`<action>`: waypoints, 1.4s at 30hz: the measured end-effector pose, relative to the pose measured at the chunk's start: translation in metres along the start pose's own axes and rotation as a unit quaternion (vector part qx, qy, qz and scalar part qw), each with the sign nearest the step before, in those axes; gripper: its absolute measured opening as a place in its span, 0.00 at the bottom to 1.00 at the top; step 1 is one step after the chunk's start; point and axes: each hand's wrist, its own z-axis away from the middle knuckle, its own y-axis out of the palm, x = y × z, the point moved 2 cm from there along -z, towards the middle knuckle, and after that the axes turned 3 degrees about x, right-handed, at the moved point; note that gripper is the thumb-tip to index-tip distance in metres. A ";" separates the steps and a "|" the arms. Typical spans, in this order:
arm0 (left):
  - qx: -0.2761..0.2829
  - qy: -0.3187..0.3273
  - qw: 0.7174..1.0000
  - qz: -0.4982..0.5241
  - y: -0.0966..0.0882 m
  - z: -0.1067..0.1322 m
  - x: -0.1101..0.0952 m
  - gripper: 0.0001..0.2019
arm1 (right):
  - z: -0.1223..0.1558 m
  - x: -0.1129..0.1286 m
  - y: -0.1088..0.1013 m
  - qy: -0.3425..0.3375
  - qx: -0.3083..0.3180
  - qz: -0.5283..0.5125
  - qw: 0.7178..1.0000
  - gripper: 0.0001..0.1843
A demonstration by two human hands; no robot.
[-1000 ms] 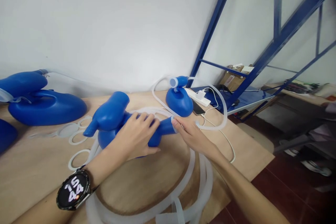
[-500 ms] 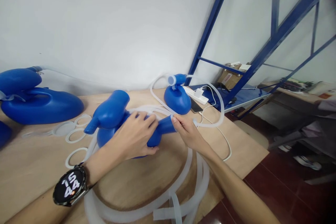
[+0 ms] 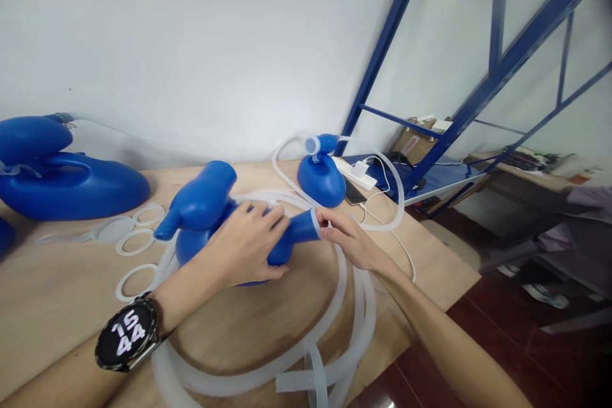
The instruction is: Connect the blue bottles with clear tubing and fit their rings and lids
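Observation:
On the table, a blue plastic urinal bottle (image 3: pixel 196 204) lies partly under my left hand (image 3: pixel 253 236), whose fingers grip its body. The bottle's spout (image 3: pixel 302 227) points right and has a whitish sealing ring (image 3: pixel 315 223) around its open end. My right hand (image 3: pixel 351 236) pinches the edge of that ring between thumb and fingers. My left palm hides the middle of the bottle. Coils of translucent corrugated hose (image 3: pixel 287 366) lie around and in front of the bottle.
White rings (image 3: pixel 136 242) and a translucent cap with a strap (image 3: pixel 112 229) lie on the left. Another blue bottle (image 3: pixel 86 185) stands far left. A smaller-looking one with a hose (image 3: pixel 322 178) stands behind, near a phone (image 3: pixel 354 192) and power strip (image 3: pixel 361 177). A blue metal rack (image 3: pixel 382 38) rises right.
My right thumb and fingers have shifted around the spout's end, showing more of the whitish ring. My left hand keeps its hold on the bottle. The view has turned slightly.

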 end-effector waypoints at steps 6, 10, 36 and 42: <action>0.001 0.007 1.000 -0.001 0.000 0.001 0.002 0.31 | 0.001 0.000 -0.004 -0.023 0.014 0.041 0.999 0.05; 0.003 0.011 1.000 -0.005 0.001 0.001 0.001 0.30 | 0.001 0.004 -0.008 -0.041 0.022 0.070 0.996 0.06; 0.011 0.021 0.999 -0.023 0.000 0.002 -0.001 0.28 | -0.012 -0.005 -0.023 -0.120 0.091 0.132 0.980 0.08; 0.014 0.019 0.999 -0.032 0.001 0.000 -0.003 0.29 | -0.004 0.007 -0.020 -0.162 0.029 0.226 0.960 0.08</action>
